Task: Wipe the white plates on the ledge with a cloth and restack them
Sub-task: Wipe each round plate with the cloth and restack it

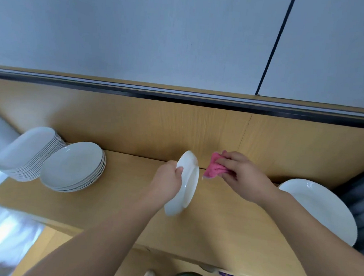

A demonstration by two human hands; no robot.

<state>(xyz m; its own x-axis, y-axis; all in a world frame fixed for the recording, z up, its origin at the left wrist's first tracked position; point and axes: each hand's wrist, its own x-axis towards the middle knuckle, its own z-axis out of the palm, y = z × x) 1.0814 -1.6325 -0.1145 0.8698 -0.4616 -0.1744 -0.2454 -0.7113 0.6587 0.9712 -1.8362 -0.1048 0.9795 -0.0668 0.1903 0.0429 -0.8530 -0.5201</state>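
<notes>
**White plate on edge, cloth off it**

Left hand (pixel 170 175) pinches the plate (pixel 185 184) by its rim, tilted steeply above the wooden ledge (pixel 131 190). Right hand (pixel 241 173) bunches the pink cloth (pixel 214 166) just beside it. Risk: rim-only hold could slip under wiping pressure. 2 stacks (pixel 77 167) sit left.

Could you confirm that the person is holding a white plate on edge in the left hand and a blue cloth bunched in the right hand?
Not quite: the cloth is pink, not blue, as the head view shows. The rest stands: the left hand holds a white plate on edge, and the right hand holds the cloth bunched.
</notes>
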